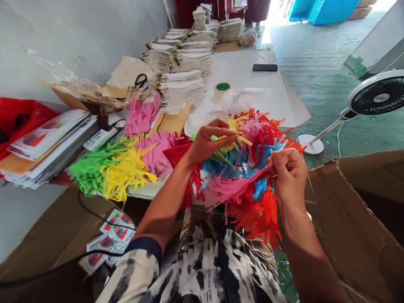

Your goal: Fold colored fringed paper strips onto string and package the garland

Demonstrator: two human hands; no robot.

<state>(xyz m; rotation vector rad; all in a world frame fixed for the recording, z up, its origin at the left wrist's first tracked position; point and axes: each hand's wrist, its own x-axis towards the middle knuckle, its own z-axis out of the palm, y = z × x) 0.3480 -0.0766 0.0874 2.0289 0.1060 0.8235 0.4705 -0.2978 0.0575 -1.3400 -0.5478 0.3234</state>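
Your black-and-white patterned shirt is nearest, with printed cards lower left. Just beyond your lap hangs an orange-red tassel, directly below your right hand. That hand is closed in a narrow pinch on the gathered end of a pink tassel, whose loose strips fan out leftward, between your forearms. Your left hand is a little farther forward, thumb and fingers drawn together at some yellow strips; you cannot tell from this angle whether they grip one. Right under and behind both hands lie blue strips, while a green bundle and a yellow bundle sit left of your left forearm. Farther along the surface come a tape roll, a dark phone and stacked pale pieces. Blue boxes stand farthest, upper right.
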